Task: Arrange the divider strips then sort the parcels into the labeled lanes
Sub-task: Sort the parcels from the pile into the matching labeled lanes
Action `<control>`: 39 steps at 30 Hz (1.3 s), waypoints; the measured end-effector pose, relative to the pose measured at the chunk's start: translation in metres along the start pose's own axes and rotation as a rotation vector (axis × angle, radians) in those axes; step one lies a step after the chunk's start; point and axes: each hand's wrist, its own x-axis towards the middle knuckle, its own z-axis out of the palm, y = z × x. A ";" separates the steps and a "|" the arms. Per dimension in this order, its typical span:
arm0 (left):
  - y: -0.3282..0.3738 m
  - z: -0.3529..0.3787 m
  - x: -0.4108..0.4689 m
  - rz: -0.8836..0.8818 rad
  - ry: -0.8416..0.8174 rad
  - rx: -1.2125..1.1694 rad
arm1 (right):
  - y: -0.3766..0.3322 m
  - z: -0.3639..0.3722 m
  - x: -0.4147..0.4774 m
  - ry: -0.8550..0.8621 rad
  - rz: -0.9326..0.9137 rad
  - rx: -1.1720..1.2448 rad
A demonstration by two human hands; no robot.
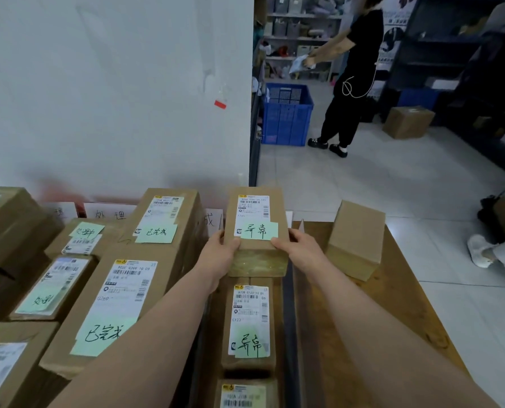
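Note:
A small brown parcel (257,213) with a white shipping label and a green handwritten note sits at the far end of a lane. My left hand (220,250) grips its near left corner and my right hand (301,248) grips its near right corner. Two more parcels, one (249,322) and another (242,394), lie in the same lane nearer to me. A dark divider strip (289,313) runs along the right of this lane. White lane label cards (110,214) stand against the wall, partly hidden by boxes.
Larger labelled parcels (122,293) fill the lanes to the left. A plain brown box (355,240) stands on the wooden table (392,290) at the right. Beyond, a person in black stands by a blue crate (286,119) and shelving.

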 end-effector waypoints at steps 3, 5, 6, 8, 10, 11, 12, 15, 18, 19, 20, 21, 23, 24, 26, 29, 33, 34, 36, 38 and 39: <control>0.003 0.003 0.001 -0.010 0.027 0.008 | -0.003 -0.001 -0.001 0.006 -0.001 -0.022; 0.006 0.004 0.000 0.013 0.057 0.028 | -0.003 -0.003 -0.001 0.015 -0.014 -0.029; 0.008 0.004 -0.001 0.029 0.068 0.042 | -0.004 -0.004 -0.002 0.025 -0.020 -0.035; 0.012 0.004 -0.003 0.071 0.082 0.086 | -0.005 -0.008 -0.004 0.039 -0.029 -0.064; 0.016 0.005 -0.006 0.106 0.087 0.133 | -0.007 -0.011 -0.005 0.042 -0.022 -0.105; 0.018 0.006 -0.008 0.113 0.091 0.152 | -0.008 -0.012 -0.006 0.044 -0.016 -0.117; 0.019 0.007 -0.010 0.115 0.095 0.164 | -0.008 -0.012 -0.008 0.044 -0.011 -0.120; 0.021 0.008 -0.013 0.109 0.116 0.172 | -0.008 -0.013 -0.011 0.043 -0.002 -0.111; 0.019 0.006 -0.015 0.094 0.142 0.192 | -0.008 -0.015 -0.014 0.058 -0.004 -0.120; 0.019 0.006 -0.015 0.088 0.146 0.207 | -0.009 -0.016 -0.014 0.068 -0.005 -0.124; 0.020 0.006 -0.015 0.090 0.155 0.226 | -0.009 -0.018 -0.015 0.076 -0.008 -0.128; 0.022 0.006 -0.015 0.101 0.164 0.244 | -0.010 -0.019 -0.016 0.082 -0.013 -0.136; 0.027 0.007 -0.017 0.142 0.162 0.269 | -0.011 -0.023 -0.020 0.097 -0.030 -0.173; 0.030 0.008 -0.019 0.176 0.150 0.286 | -0.012 -0.026 -0.022 0.114 -0.046 -0.193; 0.039 0.013 -0.022 0.260 0.131 0.344 | -0.012 -0.036 -0.027 0.147 -0.102 -0.236; 0.053 0.026 -0.028 0.360 0.137 0.459 | -0.012 -0.056 -0.036 0.196 -0.123 -0.312; 0.066 0.065 -0.038 0.424 0.159 0.545 | -0.004 -0.096 -0.046 0.231 -0.081 -0.370; 0.069 0.078 -0.041 0.443 0.145 0.555 | -0.001 -0.108 -0.049 0.243 -0.072 -0.384; 0.074 0.106 -0.046 0.448 0.102 0.567 | 0.007 -0.134 -0.051 0.259 -0.050 -0.402; 0.075 0.134 -0.046 0.456 0.075 0.593 | 0.018 -0.162 -0.052 0.275 -0.028 -0.416; 0.074 0.149 -0.045 0.458 0.061 0.609 | 0.024 -0.175 -0.053 0.284 -0.018 -0.414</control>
